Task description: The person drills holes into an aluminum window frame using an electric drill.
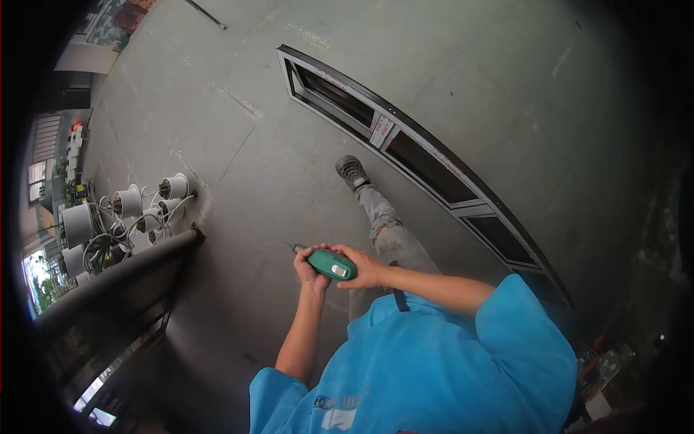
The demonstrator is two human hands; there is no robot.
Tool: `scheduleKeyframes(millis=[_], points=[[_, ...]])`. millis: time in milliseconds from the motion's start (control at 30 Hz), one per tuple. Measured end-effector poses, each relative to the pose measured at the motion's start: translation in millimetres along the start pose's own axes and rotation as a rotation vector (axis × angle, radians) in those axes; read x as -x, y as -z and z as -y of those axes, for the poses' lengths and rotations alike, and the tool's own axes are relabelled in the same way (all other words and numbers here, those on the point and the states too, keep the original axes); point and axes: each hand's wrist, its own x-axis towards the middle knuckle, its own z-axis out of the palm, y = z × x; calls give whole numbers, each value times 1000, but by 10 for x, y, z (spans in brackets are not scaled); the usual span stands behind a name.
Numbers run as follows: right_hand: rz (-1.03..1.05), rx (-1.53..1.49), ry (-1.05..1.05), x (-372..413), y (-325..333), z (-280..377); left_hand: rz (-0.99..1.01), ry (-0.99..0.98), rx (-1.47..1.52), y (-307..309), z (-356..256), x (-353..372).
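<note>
A green cordless drill-like tool (332,265) is held between both hands in front of the blue shirt. Its thin bit points to the left. My left hand (309,273) wraps round the front part, just behind the chuck. Fingers of my right hand (363,267) close on the rear of the tool. Beyond the hands, a long dark framed panel (426,155) with several panes and printed tape lies on the grey floor, apart from the tool.
White plant pots (127,202) stand at the left beside a dark rail (130,271). My shoe (351,171) is on the floor near the framed panel. A thin rod (210,16) lies at the top. Assorted items, partly dark, are at the lower right.
</note>
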Motion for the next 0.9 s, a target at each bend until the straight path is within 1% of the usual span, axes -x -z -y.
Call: scheduleKeyframes(millis=[33, 100, 200, 233, 300, 333, 367, 400, 433, 500, 533, 567, 600, 633, 700, 733, 800, 833, 867, 900], points=[[-24, -16, 8, -269, 117, 36, -1, 5, -30, -171, -173, -185], [32, -125, -122, -827, 360, 74, -27, -16, -67, -515, -544, -586], [-23, -197, -86, -1790, 646, -142, -83, -40, -164, -1087, -1095, -1244], [-45, -211, -80, -2201, 840, -263, -83, -32, -190, -1353, -1276, -1616], [-125, -264, -113, -2764, 973, -514, -184, 41, -256, -1588, -1581, -2114], [-138, -324, -97, -3047, 1147, -587, -174, 78, -332, -1643, -1739, -2407], [-113, -399, -221, -3286, 1328, -592, -193, 87, -324, -1724, -1889, -2675], [-93, -465, -339, -3522, 1518, -627, -204, 99, -480, -1819, -2028, -2952], [-98, -475, -353, -3688, 1623, -785, -217, 116, -644, -1875, -2153, -3159], [-238, -398, -364, -3993, 1795, -1109, -484, -114, -1039, -2035, -2452, -3600], [-253, -409, -371, -4122, 1914, -1227, -474, -303, -1262, -2188, -2599, -3812], [-279, -529, -472, -4224, 2014, -1363, -449, -500, -1480, -2332, -2762, -4029], [-303, -655, -574, -4326, 2076, -1494, -299, -620, -1615, -2485, -2954, -4254], [-317, -674, -583, -4431, 2119, -1644, -136, -736, -1739, -2643, -3130, -4482], [-379, -784, -590, -4614, 2189, -1978, 160, -864, -1860, -3073, -3319, -4911], [-413, -800, -604, -4736, 2209, -2147, 295, -984, -1968, -3325, -3361, -5138], [-421, -812, -564, -4942, 2264, -2443, 532, -1212, -2142, -3743, -3333, -5471], [-443, -805, -519, -5083, 2273, -2627, 634, -1343, -2196, -3950, -3281, -5635], [-450, -823, -523, -5213, 2236, -2762, 742, -1432, -2207, -4120, -3218, -5778], [-520, -976, -502, -5325, 2177, -2858, 858, -1516, -2213, -4235, -3150, -5885]])
